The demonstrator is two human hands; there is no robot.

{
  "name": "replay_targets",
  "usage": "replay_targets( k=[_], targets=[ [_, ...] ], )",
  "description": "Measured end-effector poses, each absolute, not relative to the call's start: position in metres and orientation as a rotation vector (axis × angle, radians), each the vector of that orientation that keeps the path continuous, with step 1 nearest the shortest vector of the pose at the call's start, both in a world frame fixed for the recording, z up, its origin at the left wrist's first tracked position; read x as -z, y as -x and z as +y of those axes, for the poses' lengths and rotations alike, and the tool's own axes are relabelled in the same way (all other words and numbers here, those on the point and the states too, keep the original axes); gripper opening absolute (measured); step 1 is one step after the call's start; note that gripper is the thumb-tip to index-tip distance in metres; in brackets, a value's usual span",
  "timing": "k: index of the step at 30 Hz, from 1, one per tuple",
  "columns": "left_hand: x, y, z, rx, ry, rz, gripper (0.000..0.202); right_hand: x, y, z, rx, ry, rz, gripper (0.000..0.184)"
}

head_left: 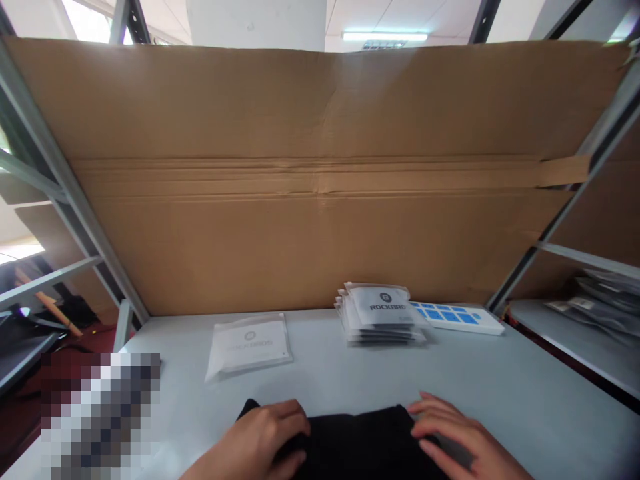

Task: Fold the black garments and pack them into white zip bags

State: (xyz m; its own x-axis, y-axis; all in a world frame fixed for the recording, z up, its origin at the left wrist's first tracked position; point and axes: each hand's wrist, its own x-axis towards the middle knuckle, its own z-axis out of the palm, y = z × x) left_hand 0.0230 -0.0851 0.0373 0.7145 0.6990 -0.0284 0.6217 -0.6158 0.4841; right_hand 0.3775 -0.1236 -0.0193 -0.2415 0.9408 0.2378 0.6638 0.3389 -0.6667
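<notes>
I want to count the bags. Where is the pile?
The pile sits far back on the table, right of the middle, by the cardboard, with the blue sheet beside it on its right.

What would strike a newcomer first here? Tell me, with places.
A huge cardboard sheet stands behind the grey table, filling most of the view. At the bottom edge, the left hand and right hand rest on a black cloth. Mid-table sits a stack of ROCKBROS packets, a single packet to its left.
</notes>
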Motion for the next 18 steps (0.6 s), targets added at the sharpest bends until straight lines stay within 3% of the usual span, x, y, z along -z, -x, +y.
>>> replay_targets(
  k=[11,18],
  targets=[
    [-0.023,-0.031,-0.016,-0.380,-2.347,1.241,0.023,0.013,-0.353,-0.040,-0.384,1.508,-1.997,0.029],
    [-0.027,-0.032,-0.025,-0.334,-2.601,0.972,0.030,0.028,-0.351,-0.029,-0.152,1.596,-1.958,0.034]
  ],
)
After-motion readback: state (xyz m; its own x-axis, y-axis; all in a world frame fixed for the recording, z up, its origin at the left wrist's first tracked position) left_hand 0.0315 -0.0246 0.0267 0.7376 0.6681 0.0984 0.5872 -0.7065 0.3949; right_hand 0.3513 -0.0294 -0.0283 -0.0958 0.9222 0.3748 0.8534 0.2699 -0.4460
